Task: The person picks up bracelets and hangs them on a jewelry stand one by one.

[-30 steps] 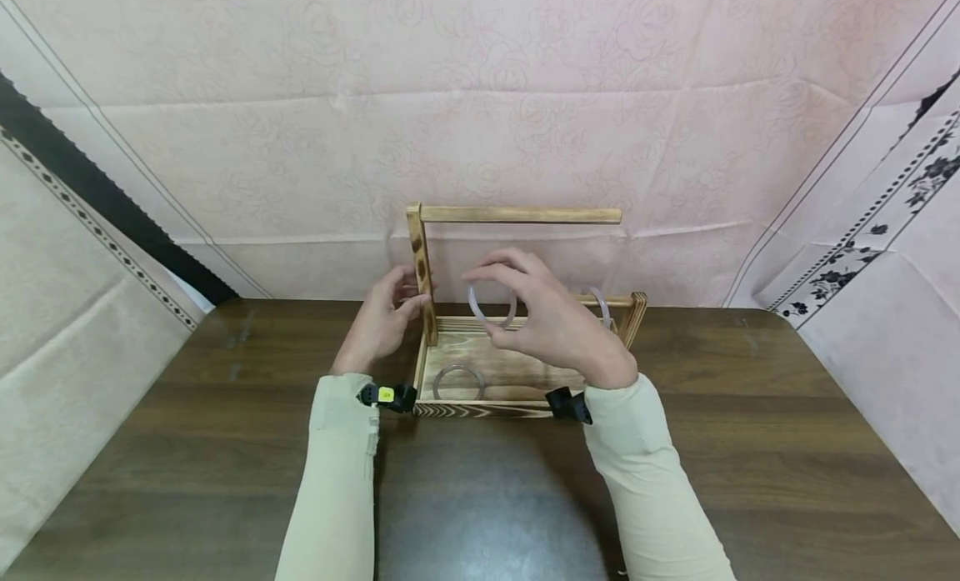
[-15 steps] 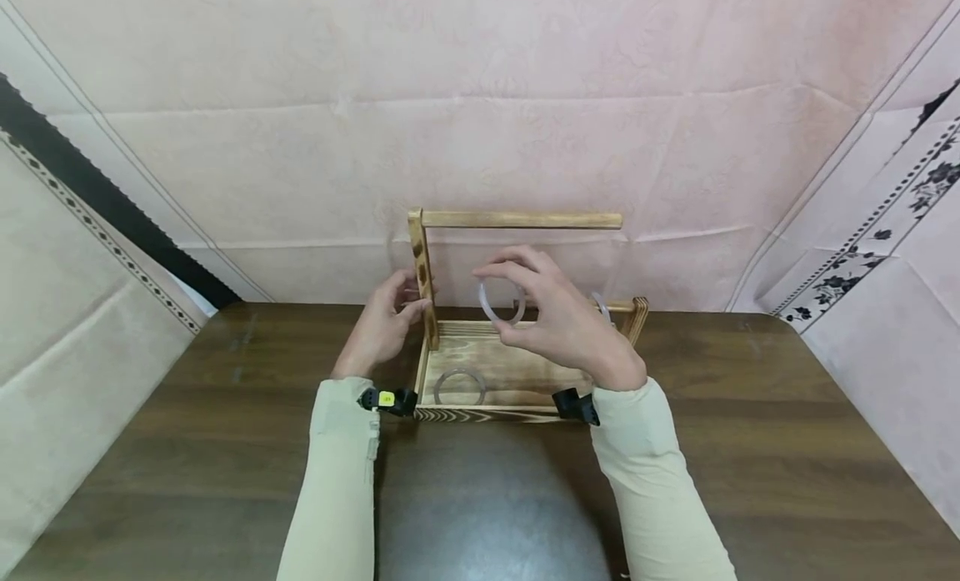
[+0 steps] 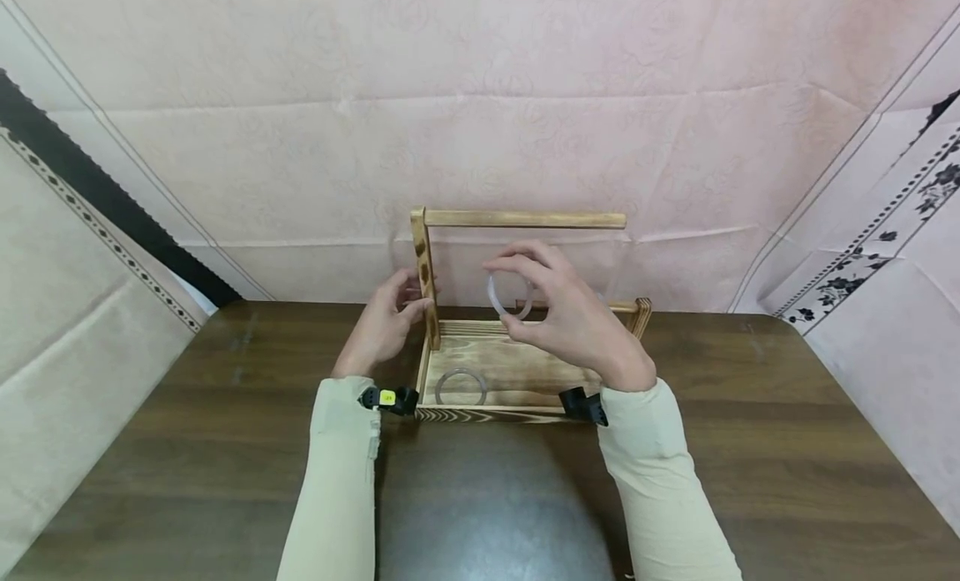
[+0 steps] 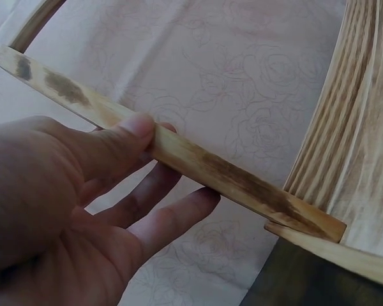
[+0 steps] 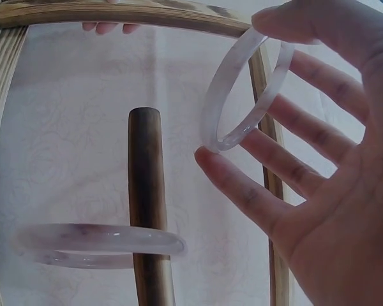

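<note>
My left hand (image 3: 382, 327) grips the upright post (image 3: 423, 268) of a wooden stand, thumb in front and fingers behind; the left wrist view shows the thumb pressing the post (image 4: 198, 162). In my right hand (image 3: 577, 318) a translucent pale lavender bangle (image 5: 220, 95) is pinched by its edges between thumb and fingertips. Held upright, it overlaps the free end of the stand's lower rod (image 3: 622, 307) in the head view. A second bangle (image 5: 102, 239) hangs around that dark rod, mostly hidden behind my right hand from above. Another clear bangle (image 3: 438, 387) lies inside the stand's tray (image 3: 517, 360).
The stand's upper bar (image 3: 525, 219) runs rightward from the post top, with its right end free. A short post (image 3: 639, 316) carries the lower rod at the right. Beneath is a brown wooden table (image 3: 480, 498), with a pale flowered cloth (image 3: 480, 131) behind.
My right hand has moved slightly right with the bangle, toward the lower rod's side of the stand. The left hand keeps its grip on the post.
</note>
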Available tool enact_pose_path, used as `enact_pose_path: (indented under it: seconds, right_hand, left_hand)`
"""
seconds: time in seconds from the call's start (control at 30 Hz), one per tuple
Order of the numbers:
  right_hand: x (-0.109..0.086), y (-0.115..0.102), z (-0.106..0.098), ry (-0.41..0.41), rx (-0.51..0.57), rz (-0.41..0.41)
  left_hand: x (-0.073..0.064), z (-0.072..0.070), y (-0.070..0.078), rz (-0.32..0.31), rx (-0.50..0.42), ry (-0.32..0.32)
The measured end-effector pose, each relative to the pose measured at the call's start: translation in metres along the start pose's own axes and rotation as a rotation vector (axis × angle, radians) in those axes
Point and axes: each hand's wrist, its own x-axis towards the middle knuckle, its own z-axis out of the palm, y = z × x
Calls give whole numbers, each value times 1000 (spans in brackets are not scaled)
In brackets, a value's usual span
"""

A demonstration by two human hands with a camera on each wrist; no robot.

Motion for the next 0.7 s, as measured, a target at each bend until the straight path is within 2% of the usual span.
enact_pose_path:
  seconds: [0.37,0.7]
  right_hand:
    - [-2,1,-2,26,16,-11]
    - [-2,2,-5,58,-25,-10]
  left_hand:
    - [1,2,0,9,-9,-5]
    - [1,1,2,-5,-3,-7]
